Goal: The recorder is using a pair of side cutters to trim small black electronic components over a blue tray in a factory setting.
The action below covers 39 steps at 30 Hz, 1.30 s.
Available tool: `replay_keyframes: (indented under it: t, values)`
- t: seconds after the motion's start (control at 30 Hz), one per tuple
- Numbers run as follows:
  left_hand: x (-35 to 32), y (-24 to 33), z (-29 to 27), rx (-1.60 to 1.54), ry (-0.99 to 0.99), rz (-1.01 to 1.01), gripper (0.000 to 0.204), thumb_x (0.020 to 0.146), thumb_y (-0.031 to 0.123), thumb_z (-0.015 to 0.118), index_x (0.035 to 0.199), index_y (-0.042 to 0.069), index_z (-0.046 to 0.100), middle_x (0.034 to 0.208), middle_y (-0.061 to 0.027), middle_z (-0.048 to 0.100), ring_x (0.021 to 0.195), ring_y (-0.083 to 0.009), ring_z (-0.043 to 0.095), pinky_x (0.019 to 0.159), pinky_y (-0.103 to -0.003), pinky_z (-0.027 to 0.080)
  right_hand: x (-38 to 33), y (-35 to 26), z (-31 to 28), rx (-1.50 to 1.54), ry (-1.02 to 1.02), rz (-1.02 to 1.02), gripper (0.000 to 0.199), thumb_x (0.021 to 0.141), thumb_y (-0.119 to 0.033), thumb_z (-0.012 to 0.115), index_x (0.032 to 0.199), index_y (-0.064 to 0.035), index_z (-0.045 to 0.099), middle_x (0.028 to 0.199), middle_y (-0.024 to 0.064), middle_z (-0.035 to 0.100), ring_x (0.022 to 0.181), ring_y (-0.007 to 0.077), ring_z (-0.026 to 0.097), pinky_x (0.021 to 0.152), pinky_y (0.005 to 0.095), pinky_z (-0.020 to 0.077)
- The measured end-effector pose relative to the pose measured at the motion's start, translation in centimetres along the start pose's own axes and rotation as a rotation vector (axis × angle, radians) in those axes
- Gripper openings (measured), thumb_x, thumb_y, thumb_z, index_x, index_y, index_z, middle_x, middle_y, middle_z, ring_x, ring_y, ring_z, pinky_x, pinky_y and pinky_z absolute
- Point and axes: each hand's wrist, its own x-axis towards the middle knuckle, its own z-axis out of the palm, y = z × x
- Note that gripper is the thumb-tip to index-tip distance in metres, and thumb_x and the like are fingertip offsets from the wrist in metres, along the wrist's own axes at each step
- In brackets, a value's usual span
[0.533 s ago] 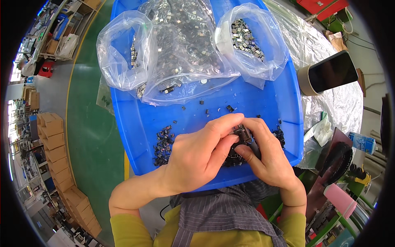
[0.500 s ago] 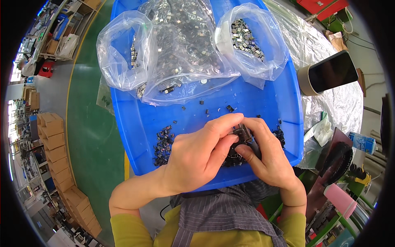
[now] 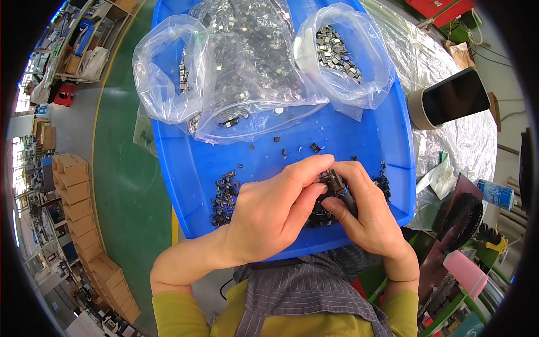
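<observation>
Over the near part of a blue plastic tray [image 3: 269, 160], my two hands meet around a small dark block-shaped part [image 3: 332, 181]. My left hand [image 3: 275, 210] pinches it between thumb and fingertips. Curled around its right side is my right hand [image 3: 368, 210], with a dark rounded piece partly showing in the palm; its kind is hidden by the fingers. Beneath the hands lies a heap of small black pieces [image 3: 320, 218]. Another heap of black pieces [image 3: 224, 199] is left of my left hand, and a third pile [image 3: 383, 185] sits by the tray's right wall.
Clear plastic bags of small metallic-and-black parts fill the tray's far half: a large middle bag [image 3: 252, 62], a left bag [image 3: 163, 101] and a right bag [image 3: 359, 90]. A phone [image 3: 455, 98] leans on a cardboard roll [image 3: 422, 110] at right. A white glove [image 3: 441, 178] lies near it.
Both hands stay in nearly the same place and grip. The dark part between the fingertips shows slightly more; the whole view has shifted a touch.
</observation>
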Motion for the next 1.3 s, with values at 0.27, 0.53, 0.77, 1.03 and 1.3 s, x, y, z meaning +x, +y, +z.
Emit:
replay_keyframes:
  t: [0.27,0.53,0.77,1.03,1.3]
  values:
    - [0.1,-0.2,-0.1,-0.044,-0.035,0.013,0.035,0.092,-0.006,0.057,0.126,-0.004,0.052,0.089,-0.0127,0.071,0.059,-0.0083,0.062,0.053,-0.020,0.049,-0.1,0.0,0.0,-0.005,-0.014,0.029,0.040,0.085,-0.008,0.068,0.121,-0.0026,0.050,0.108,0.0163,0.056,0.102,0.0362,0.054,0.086,0.0426,0.0455]
    - [1.3,-0.1,-1.4,-0.306,-0.217,-0.189,0.033,0.094,0.002,0.053,0.128,0.000,0.054,0.077,-0.0075,0.065,0.055,-0.0059,0.054,0.051,-0.020,0.044,-0.2,0.3,0.3,-0.067,0.056,-0.003,0.029,0.080,-0.004,0.071,0.105,-0.0034,0.056,0.094,0.0132,0.059,0.084,0.0339,0.059,0.073,0.0401,0.0463]
    - [1.7,0.3,-2.0,-0.289,-0.283,-0.179,0.027,0.094,0.003,0.052,0.120,-0.002,0.057,0.074,-0.0050,0.063,0.061,-0.0068,0.055,0.056,-0.021,0.043,-0.3,0.0,0.2,-0.088,0.054,-0.023,0.023,0.081,-0.003,0.071,0.098,-0.0032,0.056,0.083,0.0144,0.060,0.072,0.0340,0.061,0.062,0.0396,0.0472]
    - [1.6,0.2,-2.9,-0.344,-0.361,-0.288,0.024,0.095,0.002,0.051,0.119,0.001,0.055,0.078,-0.0052,0.063,0.066,-0.0085,0.058,0.060,-0.023,0.046,-0.3,0.1,-0.3,0.044,-0.087,0.058,0.018,0.086,-0.008,0.067,0.096,-0.0003,0.053,0.079,0.0186,0.059,0.069,0.0390,0.061,0.062,0.0416,0.0478]
    - [0.4,-0.4,-1.8,-0.701,-0.228,-0.269,0.019,0.096,-0.002,0.053,0.112,0.003,0.044,0.089,-0.0138,0.065,0.065,-0.0111,0.059,0.058,-0.022,0.047,-0.6,-0.2,-1.2,0.264,-0.170,0.071,0.026,0.091,-0.010,0.063,0.114,-0.0012,0.054,0.091,0.0210,0.064,0.084,0.0401,0.064,0.070,0.0419,0.0495]
